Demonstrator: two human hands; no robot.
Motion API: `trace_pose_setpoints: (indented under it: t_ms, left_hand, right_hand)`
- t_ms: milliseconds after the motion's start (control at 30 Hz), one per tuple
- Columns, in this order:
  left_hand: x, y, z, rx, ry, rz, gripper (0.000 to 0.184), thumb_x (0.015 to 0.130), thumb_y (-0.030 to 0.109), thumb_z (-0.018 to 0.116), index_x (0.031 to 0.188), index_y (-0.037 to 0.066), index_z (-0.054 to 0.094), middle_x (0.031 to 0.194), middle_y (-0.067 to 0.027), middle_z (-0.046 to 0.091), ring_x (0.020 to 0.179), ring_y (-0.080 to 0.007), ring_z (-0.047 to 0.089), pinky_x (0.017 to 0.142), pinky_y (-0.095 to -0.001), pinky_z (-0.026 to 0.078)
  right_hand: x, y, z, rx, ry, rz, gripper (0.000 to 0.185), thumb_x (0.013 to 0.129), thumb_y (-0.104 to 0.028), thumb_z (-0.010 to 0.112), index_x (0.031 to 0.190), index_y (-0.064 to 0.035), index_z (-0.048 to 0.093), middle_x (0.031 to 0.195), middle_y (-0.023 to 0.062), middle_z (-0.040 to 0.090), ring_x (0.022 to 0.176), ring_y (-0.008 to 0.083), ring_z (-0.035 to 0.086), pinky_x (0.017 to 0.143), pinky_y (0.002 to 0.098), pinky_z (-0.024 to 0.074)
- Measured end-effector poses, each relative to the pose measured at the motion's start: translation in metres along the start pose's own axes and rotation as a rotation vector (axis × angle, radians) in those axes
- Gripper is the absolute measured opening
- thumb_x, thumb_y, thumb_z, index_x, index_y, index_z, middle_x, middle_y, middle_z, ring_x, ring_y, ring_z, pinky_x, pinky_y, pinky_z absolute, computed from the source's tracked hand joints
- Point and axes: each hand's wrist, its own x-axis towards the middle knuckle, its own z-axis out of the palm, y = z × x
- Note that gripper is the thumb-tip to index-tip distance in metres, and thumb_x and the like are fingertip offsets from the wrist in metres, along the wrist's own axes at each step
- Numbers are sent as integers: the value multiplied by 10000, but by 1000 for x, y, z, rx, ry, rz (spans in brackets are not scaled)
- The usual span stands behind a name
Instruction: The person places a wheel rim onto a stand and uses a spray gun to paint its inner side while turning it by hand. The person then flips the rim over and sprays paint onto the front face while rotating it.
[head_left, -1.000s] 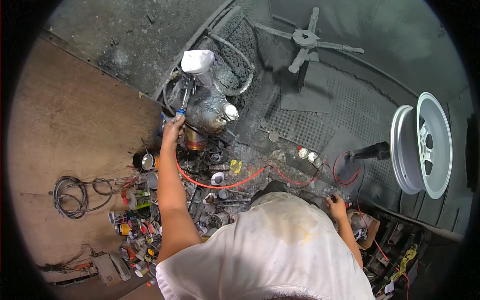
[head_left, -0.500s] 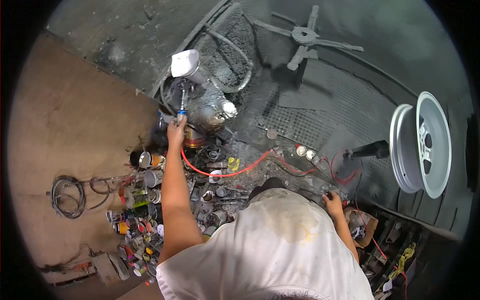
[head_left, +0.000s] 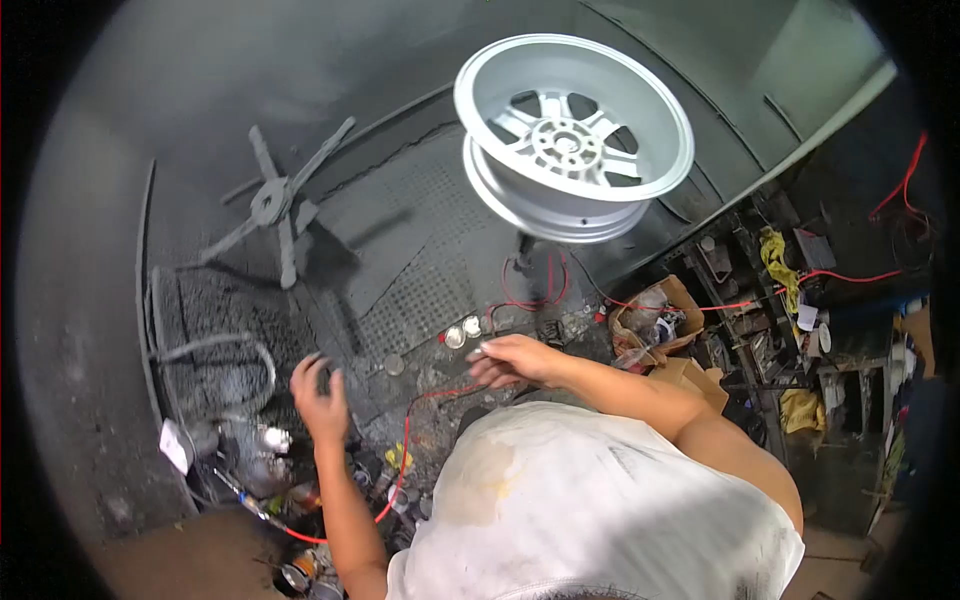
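My left hand point(head_left: 319, 400) is raised with its fingers spread and nothing in them. Below and to its left, a spray gun with a white-topped cup point(head_left: 176, 446) rests on a silvery, paint-crusted support. A red air hose point(head_left: 392, 500) runs from the gun's handle past my left forearm. My right hand point(head_left: 510, 360) hangs in front of my chest, fingers stretched out and holding nothing. Ahead of it stands a silver wheel rim point(head_left: 480, 185), tilted on a dark post, its spokes and hub facing up. My right hand is well apart from the rim.
A grey-coated, several-armed stand point(head_left: 271, 203) is at the upper left. Small round lids point(head_left: 456, 337) lie on the floor near my right hand. A cardboard box point(head_left: 685, 300) of litter and a cluttered rack point(head_left: 745, 345) stand to the right. Cans point(head_left: 298, 574) crowd the lower left.
My left hand has let go of the spray gun and moved away from it. My view has swung right, bringing the rim in front of me. My right hand has come up with its fingers extended.
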Motion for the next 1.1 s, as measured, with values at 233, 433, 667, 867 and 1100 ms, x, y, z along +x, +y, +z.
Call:
trace_pose_setpoints:
  t_ms: [233, 433, 667, 867, 1100]
  left_hand:
    - [249, 250, 103, -144, -131, 718, 366, 875, 336, 691, 1119, 64, 702, 1225, -128, 650, 1168, -341, 581, 1032, -449, 407]
    - [416, 384, 250, 33, -317, 867, 533, 970, 469, 551, 1325, 80, 634, 1352, -150, 610, 1315, -324, 516, 1129, -472, 341]
    - [501, 449, 401, 269, -460, 507, 773, 986, 719, 366, 1427, 127, 594, 1426, -122, 602, 1380, -285, 496, 1148, -499, 328]
    - [506, 463, 406, 386, -798, 353, 782, 982, 731, 369, 1404, 122, 617, 1426, -125, 606, 1396, -299, 487, 1170, -505, 312]
    - [493, 473, 350, 401, -495, 561, 682, 1018, 661, 354, 1336, 143, 662, 1240, -151, 681, 1237, -304, 599, 1044, -550, 376]
  right_hand:
    - [25, -139, -23, 833, -390, 79, 740, 1037, -644, 374, 1314, 8, 590, 1190, 132, 686, 1019, 254, 685, 935, 388, 551]
    - [36, -144, -72, 1160, -528, 236, 805, 1042, -659, 295, 1359, 39, 539, 1174, 167, 675, 1047, 287, 672, 937, 409, 558]
    - [25, -146, -99, 1423, -742, 230, 409, 1002, -301, 548, 1265, 4, 620, 1279, 128, 655, 1134, 265, 643, 951, 411, 578]
    - [4, -161, -103, 1620, -983, 479, 394, 970, -298, 571, 1215, 0, 653, 1279, 132, 654, 1116, 274, 650, 954, 416, 568]
    - [-29, -188, -103, 1608, -968, 535, 372, 956, -329, 585, 1132, -12, 670, 1073, 115, 689, 977, 244, 658, 877, 371, 553]
